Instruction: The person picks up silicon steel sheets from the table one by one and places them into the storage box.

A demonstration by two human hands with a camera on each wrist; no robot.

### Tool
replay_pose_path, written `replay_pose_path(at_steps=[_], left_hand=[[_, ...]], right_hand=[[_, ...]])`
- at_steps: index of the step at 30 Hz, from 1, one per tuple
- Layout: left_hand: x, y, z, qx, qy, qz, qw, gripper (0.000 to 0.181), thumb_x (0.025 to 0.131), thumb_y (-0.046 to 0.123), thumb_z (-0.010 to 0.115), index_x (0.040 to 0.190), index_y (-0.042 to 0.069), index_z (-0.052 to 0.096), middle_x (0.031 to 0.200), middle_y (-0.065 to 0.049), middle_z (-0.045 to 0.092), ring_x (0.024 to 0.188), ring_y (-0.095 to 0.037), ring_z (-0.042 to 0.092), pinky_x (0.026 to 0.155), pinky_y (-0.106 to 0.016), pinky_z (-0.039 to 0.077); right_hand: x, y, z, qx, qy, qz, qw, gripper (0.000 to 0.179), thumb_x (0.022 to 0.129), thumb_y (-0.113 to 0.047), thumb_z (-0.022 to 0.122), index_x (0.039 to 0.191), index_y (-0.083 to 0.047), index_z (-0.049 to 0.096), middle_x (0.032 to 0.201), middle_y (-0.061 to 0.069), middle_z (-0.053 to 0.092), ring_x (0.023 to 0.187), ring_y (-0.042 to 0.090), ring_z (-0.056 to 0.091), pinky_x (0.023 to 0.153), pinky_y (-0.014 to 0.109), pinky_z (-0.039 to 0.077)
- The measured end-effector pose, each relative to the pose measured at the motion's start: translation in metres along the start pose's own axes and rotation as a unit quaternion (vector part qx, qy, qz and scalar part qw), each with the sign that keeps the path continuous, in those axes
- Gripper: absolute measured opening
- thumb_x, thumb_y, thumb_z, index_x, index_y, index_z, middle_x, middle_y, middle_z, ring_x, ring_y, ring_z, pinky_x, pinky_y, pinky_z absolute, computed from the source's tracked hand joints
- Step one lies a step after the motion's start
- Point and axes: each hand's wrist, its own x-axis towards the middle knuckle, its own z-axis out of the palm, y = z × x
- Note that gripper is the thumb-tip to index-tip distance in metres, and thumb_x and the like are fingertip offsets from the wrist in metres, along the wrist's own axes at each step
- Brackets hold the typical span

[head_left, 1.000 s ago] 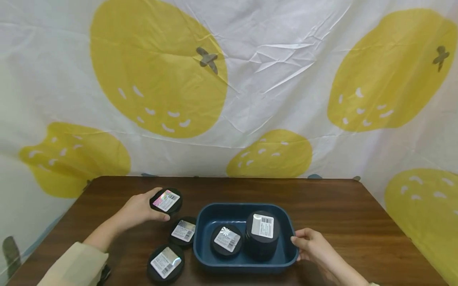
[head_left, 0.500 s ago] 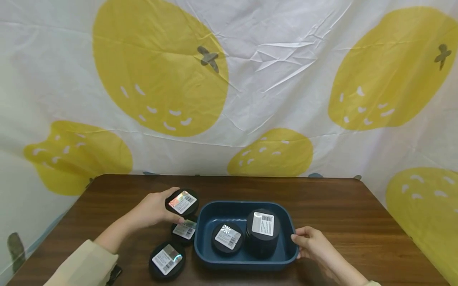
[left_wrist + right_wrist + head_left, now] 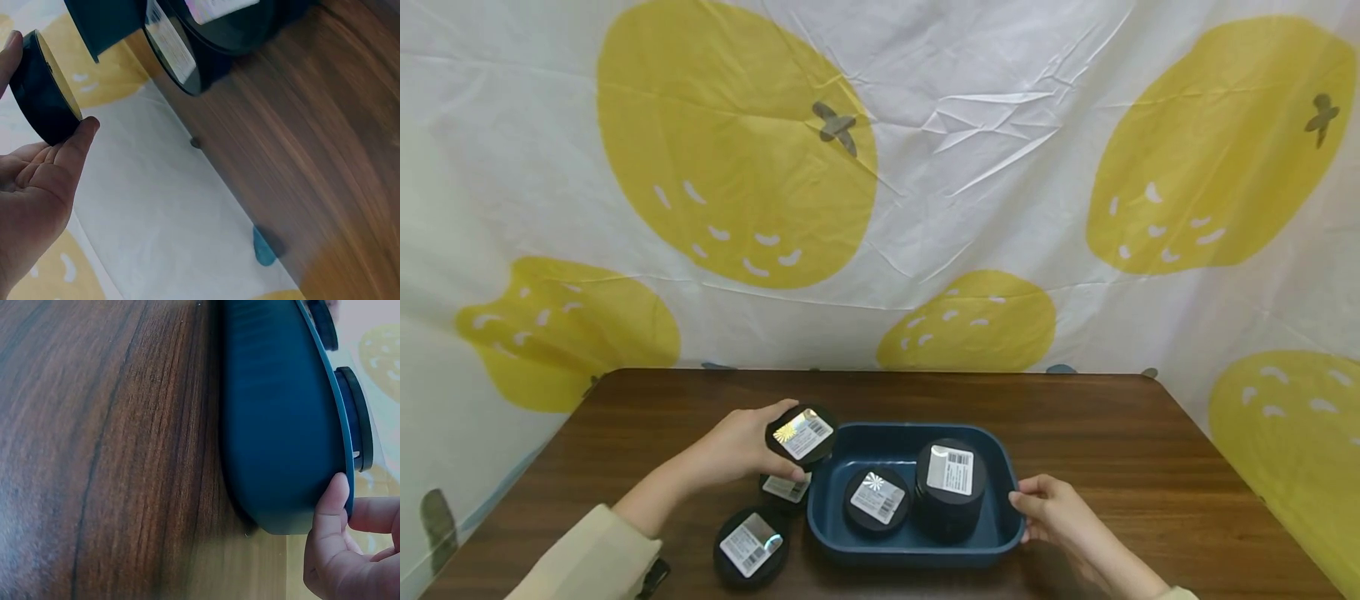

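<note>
My left hand [image 3: 737,447] grips a flat black round container [image 3: 802,435] by its sides. A white label with a barcode and a shiny patch faces up on it. The container overlaps the left rim of a blue rectangular tray [image 3: 916,553] in the head view. Its pale yellowish underside [image 3: 57,78] shows in the left wrist view. At the tray's right end my right hand [image 3: 1060,518] pinches the rim between thumb and fingers. Inside the tray sit a low black container [image 3: 877,501] and a taller black stack [image 3: 950,492], both labelled on top.
Two similar black containers lie on the wooden table left of the tray: one [image 3: 786,488] partly hidden under my left hand, the other [image 3: 750,547] nearer the front. A white cloth [image 3: 958,217] printed with yellow fruit hangs behind the table's back edge.
My left hand has carried the black round container rightward, from left of the tray to over its left rim. My right hand keeps its hold on the tray's rim.
</note>
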Motion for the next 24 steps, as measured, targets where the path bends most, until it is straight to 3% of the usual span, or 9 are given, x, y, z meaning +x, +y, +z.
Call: replay_pose_path(at_steps=[7, 14, 24], left_hand=[[0.002, 0.022, 0.008, -0.011, -0.025, 0.0, 0.9996, 0.094, 0.058, 0.04, 0.086, 0.136, 0.007, 0.045, 0.102, -0.007, 0.065, 0.088, -0.018, 0.056, 0.078, -0.038, 0.047], [0.003, 0.039, 0.021, -0.074, -0.069, 0.006, 0.9949, 0.094, 0.058, 0.035, 0.087, 0.138, 0.01, 0.044, 0.095, 0.0, 0.063, 0.084, -0.016, 0.054, 0.078, -0.035, 0.045], [0.008, 0.05, 0.035, -0.022, -0.087, 0.048, 0.9948, 0.094, 0.057, 0.04, 0.086, 0.135, 0.007, 0.046, 0.104, -0.007, 0.064, 0.088, -0.017, 0.055, 0.082, -0.039, 0.047]], right_hand=[[0.001, 0.0, 0.0, 0.002, -0.001, -0.002, 1.0, 0.034, 0.092, -0.005, 0.051, 0.112, 0.019, 0.039, 0.085, 0.014, 0.053, 0.062, 0.018, 0.053, 0.057, 0.027, 0.049], [0.0, 0.0, -0.001, 0.0, 0.001, 0.001, 1.0, 0.034, 0.092, -0.006, 0.052, 0.113, 0.018, 0.04, 0.083, 0.012, 0.053, 0.061, 0.017, 0.053, 0.056, 0.026, 0.049], [-0.001, 0.0, 0.001, 0.003, 0.009, -0.001, 1.0, 0.034, 0.091, -0.005, 0.053, 0.112, 0.018, 0.041, 0.081, 0.011, 0.052, 0.063, 0.017, 0.05, 0.056, 0.027, 0.049]])
